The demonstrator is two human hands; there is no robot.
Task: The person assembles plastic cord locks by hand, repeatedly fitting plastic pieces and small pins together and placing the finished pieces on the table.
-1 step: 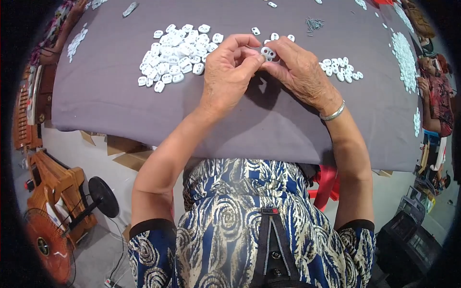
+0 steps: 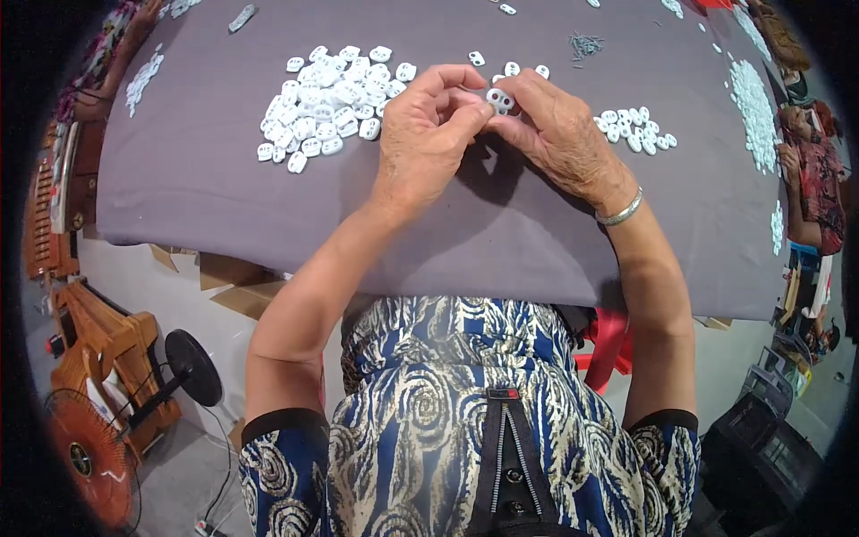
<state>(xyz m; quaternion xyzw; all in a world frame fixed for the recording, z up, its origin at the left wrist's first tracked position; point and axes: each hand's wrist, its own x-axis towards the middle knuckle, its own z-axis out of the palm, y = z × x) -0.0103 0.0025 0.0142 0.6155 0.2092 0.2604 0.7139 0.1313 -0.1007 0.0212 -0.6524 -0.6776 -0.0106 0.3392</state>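
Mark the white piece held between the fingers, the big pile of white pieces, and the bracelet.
white piece (image 2: 499, 99), head view, on its face between the fingertips of both hands
big pile (image 2: 327, 112), head view, middle of the heap left of the hands
bracelet (image 2: 620, 211), head view, on the band at the right wrist

Matt grey cloth over the counter (image 2: 224, 179), smooth with faint creases near its front edge. On that cloth, small white toggles of smooth, slightly glossy plastic: one (image 2: 499, 99) pinched between left hand (image 2: 425, 143) and right hand (image 2: 559, 134), a heap (image 2: 327, 112) to the left, a smaller cluster (image 2: 633, 132) to the right. Shiny metal bangle (image 2: 621, 211) at the right wrist; varnished wood frame (image 2: 98, 345) below the counter's left corner.
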